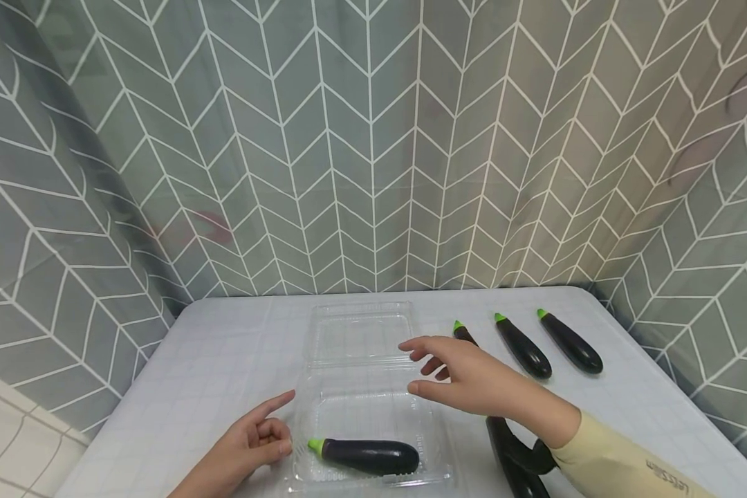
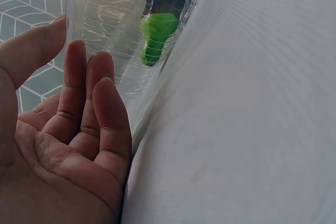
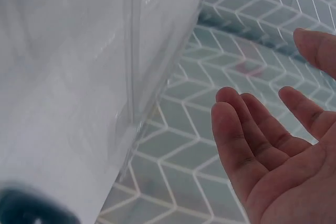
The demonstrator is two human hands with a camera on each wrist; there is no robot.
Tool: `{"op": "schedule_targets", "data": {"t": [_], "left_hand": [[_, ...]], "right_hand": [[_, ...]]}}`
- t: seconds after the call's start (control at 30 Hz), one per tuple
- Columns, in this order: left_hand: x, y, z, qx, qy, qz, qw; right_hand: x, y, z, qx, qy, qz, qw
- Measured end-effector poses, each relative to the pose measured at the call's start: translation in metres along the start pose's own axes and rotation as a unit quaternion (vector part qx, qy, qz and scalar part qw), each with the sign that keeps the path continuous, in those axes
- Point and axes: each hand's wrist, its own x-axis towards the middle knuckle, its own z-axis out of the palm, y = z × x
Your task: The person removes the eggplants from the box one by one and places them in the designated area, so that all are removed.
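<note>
A clear plastic clamshell container point(image 1: 373, 408) lies with its lid point(image 1: 361, 335) folded back on the table. In its near part rests one dark eggplant point(image 1: 370, 456), its green stem end point(image 2: 157, 30) pointing left. My left hand point(image 1: 249, 443) is at the container's left side, fingertips right at the wall, fingers loosely bent and pinching nothing. Over the container's right side hovers my right hand point(image 1: 457, 373), fingers spread and relaxed, holding nothing. In the right wrist view the palm and fingers point(image 3: 228, 129) show bare.
More eggplants lie to the right: one at the far right point(image 1: 569, 342), another beside it point(image 1: 523, 346), a third point(image 1: 463, 332) partly behind my right hand. Nearer, an eggplant point(image 1: 504, 446) is partly covered by my right wrist. A patterned curtain point(image 1: 373, 152) hangs behind the white table point(image 1: 236, 346).
</note>
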Motion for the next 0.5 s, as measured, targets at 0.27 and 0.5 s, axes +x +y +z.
{"op": "schedule_targets", "data": {"t": [0.27,0.5], "left_hand": [[0.000,0.000,0.000,0.008,-0.005,0.004,0.9999],[0.001,0.000,0.000,0.006,-0.002,0.001,1.0000]], "right_hand": [[0.023,-0.012,0.025,-0.008,-0.054,-0.029,0.9981],[0.040,-0.019,0.050,-0.023,-0.091,-0.056,0.9941]]}}
